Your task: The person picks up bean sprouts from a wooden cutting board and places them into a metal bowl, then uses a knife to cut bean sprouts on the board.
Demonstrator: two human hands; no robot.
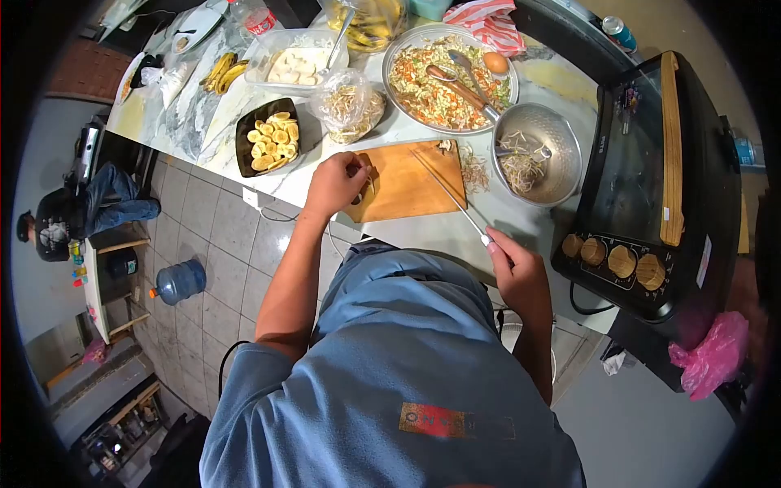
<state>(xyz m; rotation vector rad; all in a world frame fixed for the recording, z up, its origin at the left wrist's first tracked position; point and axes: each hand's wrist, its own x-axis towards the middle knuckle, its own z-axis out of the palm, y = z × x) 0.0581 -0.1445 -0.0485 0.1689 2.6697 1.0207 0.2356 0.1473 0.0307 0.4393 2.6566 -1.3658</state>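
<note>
My left hand (335, 185) is at the left side of a wooden cutting board (399, 180), fingers curled together; what they pinch, if anything, I cannot make out. My right hand (516, 267) grips the white handle of a thin knife (452, 198), whose blade lies slantwise over the board. Bean sprouts (473, 169) are scattered along the board's right edge, with a small dark-and-pale scrap (445, 145) at its far corner. More sprouts sit in a metal pot (565, 175) to the right. A clear plastic bag (348, 106) of sprouts stands behind the board.
A large tray (511, 91) of chopped vegetables holds an egg and spoons. Banana slices fill a black bowl (244, 146); a plastic tub (297, 88) holds pale pieces. A black toaster oven (630, 163) stands right. A water jug (181, 281) lies on the floor; a person (61, 211) sits beyond.
</note>
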